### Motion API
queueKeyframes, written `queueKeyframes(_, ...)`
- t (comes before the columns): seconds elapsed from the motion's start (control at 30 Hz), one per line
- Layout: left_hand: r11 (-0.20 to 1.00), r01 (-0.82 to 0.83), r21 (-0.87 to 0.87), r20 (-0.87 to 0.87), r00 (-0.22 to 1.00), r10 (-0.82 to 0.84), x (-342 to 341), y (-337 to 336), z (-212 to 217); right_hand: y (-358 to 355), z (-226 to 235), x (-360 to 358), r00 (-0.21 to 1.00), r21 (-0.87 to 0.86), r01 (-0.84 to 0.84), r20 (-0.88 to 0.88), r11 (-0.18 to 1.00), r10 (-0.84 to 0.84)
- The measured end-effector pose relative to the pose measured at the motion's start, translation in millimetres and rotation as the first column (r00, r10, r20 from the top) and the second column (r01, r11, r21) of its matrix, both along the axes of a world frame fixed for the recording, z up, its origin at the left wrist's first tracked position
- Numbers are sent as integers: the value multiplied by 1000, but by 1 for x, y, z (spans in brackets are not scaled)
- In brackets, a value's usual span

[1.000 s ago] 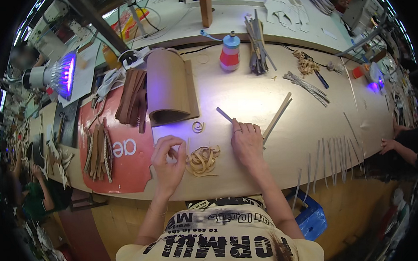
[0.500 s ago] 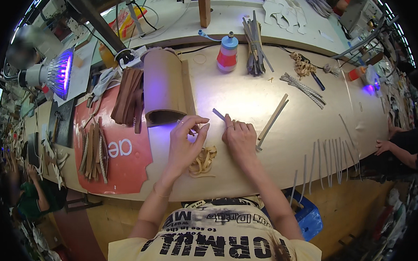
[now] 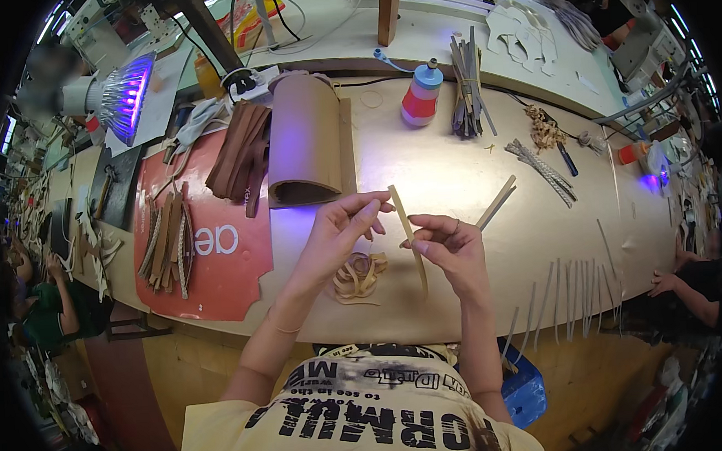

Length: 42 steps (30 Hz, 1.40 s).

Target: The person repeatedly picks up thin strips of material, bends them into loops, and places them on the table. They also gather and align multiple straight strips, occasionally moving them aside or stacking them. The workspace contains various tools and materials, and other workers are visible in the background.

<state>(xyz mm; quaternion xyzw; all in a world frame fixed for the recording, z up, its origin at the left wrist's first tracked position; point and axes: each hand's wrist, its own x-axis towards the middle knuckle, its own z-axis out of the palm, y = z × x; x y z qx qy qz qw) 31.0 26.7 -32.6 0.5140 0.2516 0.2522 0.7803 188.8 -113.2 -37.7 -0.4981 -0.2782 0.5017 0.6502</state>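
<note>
A narrow tan strip (image 3: pixel 419 265) stands slantwise above the table, its pale face toward me. My right hand (image 3: pixel 458 251) pinches it near the middle between thumb and fingers. At its upper end my left hand (image 3: pixel 343 233) is closed, with the fingertips against the strip; whether a thin layer is caught between them is too small to tell. Below my left hand lies a loose heap of curled tan ribbon (image 3: pixel 359 278). Just beyond my right hand, a pair of thin strips (image 3: pixel 498 201), one tan and one grey, rests on the table.
Behind my left hand stands a brown cardboard roll (image 3: pixel 303 139), beside brown strips (image 3: pixel 240 154) on a red sheet (image 3: pixel 209 286). A bottle (image 3: pixel 422 100) and bundled grey strips (image 3: pixel 469 89) stand at the back. Several grey strips (image 3: pixel 575 296) line the right front edge. A lit lamp (image 3: pixel 130 99) hangs left.
My right hand has lifted the strip off the table and turned it from its grey side to its tan side. My left hand has moved to the strip's upper end. The view has shifted slightly.
</note>
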Motion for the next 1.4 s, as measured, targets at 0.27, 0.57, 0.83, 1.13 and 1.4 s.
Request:
queueKeyframes(0.27, 740, -229, 633, 2, 956, 294, 4, -9, 20, 19, 24, -19, 634, 142, 279, 716, 950, -293)
queueKeyframes(0.57, 130, -251, 959, 202, 931, 303, 13, -19, 15, 16, 55, -36, 691, 97, 260, 676, 961, -255)
queueKeyframes(0.83, -15, -166, 986, 163, 945, 284, 12, -16, 16, 15, 53, -32, 647, 111, 246, 721, 963, -248)
queueKeyframes(1.13, 19, -145, 989, 134, 953, 273, 12, -16, 15, 16, 49, -31, 664, 41, 268, 717, 963, -215)
queueKeyframes(1.4, -15, -140, 990, 138, 948, 286, 12, -15, 13, 17, 48, -30, 669, 42, 262, 712, 964, -213)
